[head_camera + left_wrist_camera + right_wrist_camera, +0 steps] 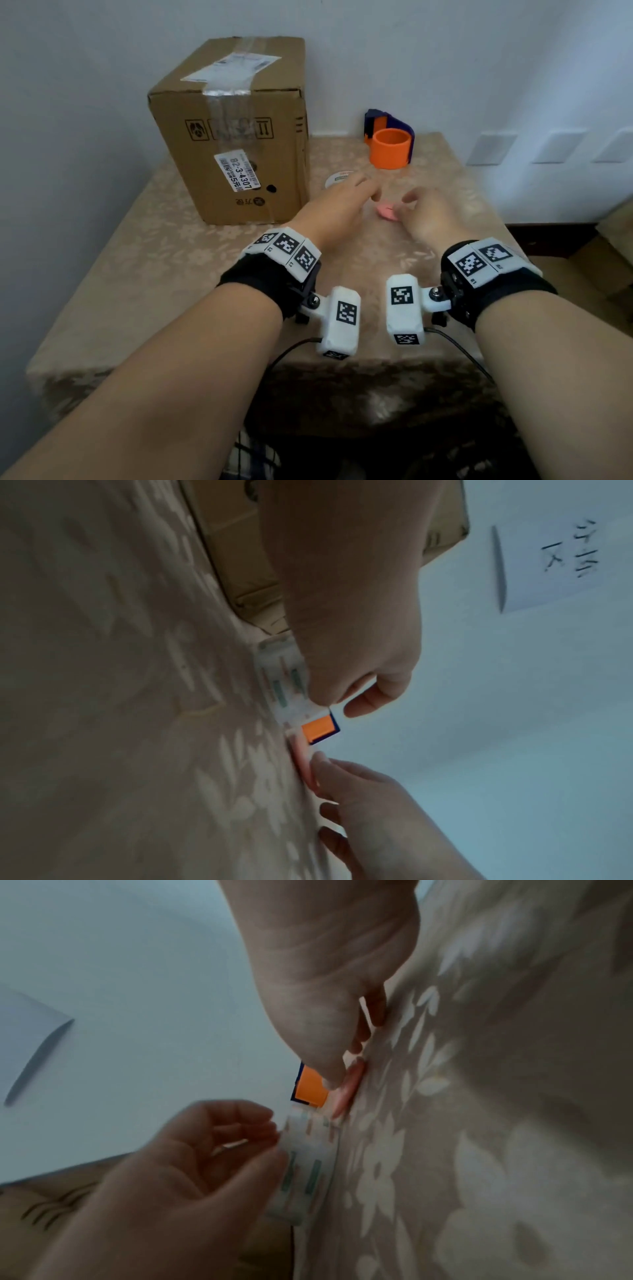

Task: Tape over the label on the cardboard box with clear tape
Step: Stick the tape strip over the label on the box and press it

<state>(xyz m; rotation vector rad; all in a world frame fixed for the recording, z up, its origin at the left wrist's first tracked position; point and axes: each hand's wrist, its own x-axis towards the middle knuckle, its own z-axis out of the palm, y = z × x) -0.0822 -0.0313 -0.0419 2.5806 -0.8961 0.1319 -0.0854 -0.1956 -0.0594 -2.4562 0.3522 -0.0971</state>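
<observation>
Surface under a beige floral cloth stands against white walls. Box sits far left, its label on the near face. Both hands hover right of it: left hand with fingers loosely curled, holding nothing, just near the tape roll; right hand pinching a pink object lying on the cloth. An orange-and-blue dispenser stands farther back.

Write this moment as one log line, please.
left hand: reaching toward clear tape roll | right hand: touching flat pink object | brown cardboard box: untouched
</observation>
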